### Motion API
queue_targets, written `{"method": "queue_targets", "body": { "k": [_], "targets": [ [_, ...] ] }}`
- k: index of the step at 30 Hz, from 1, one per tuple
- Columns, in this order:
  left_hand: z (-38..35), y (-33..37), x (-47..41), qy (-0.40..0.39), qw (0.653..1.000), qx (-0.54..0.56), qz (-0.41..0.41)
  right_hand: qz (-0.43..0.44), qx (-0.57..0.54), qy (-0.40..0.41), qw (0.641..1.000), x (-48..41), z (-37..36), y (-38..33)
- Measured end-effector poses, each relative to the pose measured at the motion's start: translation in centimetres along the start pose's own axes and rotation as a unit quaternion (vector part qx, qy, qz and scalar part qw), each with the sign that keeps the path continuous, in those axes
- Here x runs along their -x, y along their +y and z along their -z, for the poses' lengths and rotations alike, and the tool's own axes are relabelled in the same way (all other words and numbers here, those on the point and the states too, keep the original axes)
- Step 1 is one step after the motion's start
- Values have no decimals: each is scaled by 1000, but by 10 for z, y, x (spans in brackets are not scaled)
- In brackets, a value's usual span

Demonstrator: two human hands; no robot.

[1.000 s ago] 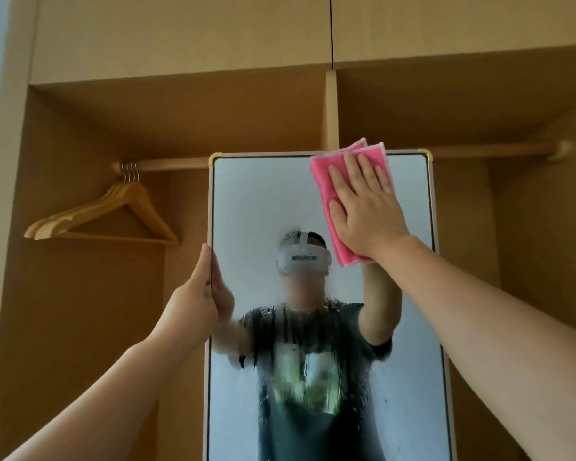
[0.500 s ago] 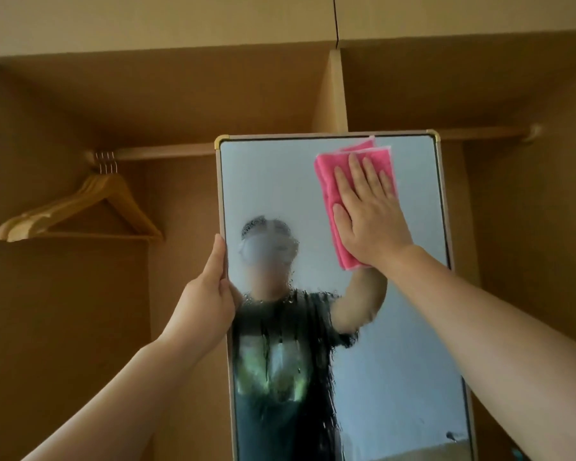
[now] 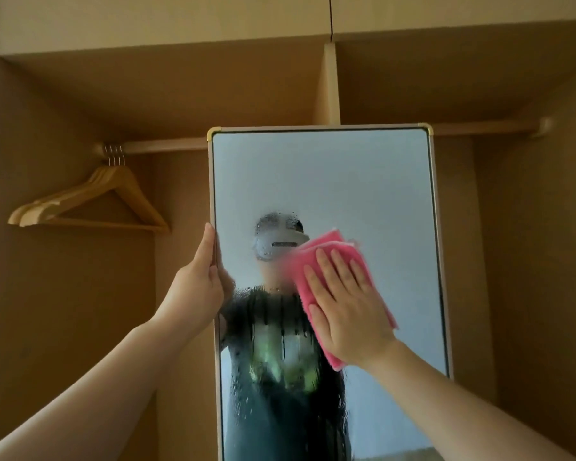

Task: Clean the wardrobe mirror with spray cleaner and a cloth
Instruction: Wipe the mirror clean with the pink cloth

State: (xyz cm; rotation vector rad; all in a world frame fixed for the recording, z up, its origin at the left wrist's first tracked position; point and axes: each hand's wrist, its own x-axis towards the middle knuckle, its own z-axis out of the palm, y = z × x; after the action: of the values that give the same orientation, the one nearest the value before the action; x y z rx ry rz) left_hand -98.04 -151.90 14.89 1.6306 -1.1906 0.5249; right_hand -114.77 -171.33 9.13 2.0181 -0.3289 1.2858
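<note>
right hand [image 3: 348,311] flat on cloth [image 3: 326,252], mirror [image 3: 323,181] (wet)

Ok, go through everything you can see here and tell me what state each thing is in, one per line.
mirror: upright, top wiped clear, middle and lower glass wet with droplets and runs
pink cloth: folded, pressed flat on the glass
right hand: open, palm flat on the cloth
left hand: gripping the mirror's left edge
wooden hangers: bare, bunched on the rail
rail: horizontal, behind the mirror
</note>
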Motion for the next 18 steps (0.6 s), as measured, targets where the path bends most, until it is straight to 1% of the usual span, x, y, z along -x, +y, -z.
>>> {"method": "queue_targets", "body": {
  "k": [7, 11, 18],
  "targets": [
    [0, 0, -1, 3, 1000, -7, -12, 4, 3, -3, 1000, -4, 0, 0],
    [0, 1, 0, 2, 1000, -1, -14, 7, 5, 4, 1000, -11, 3, 1],
    [-1, 2, -1, 2, 1000, 21, -19, 10, 14, -8, 1000, -32, 14, 4]
  ]
}}
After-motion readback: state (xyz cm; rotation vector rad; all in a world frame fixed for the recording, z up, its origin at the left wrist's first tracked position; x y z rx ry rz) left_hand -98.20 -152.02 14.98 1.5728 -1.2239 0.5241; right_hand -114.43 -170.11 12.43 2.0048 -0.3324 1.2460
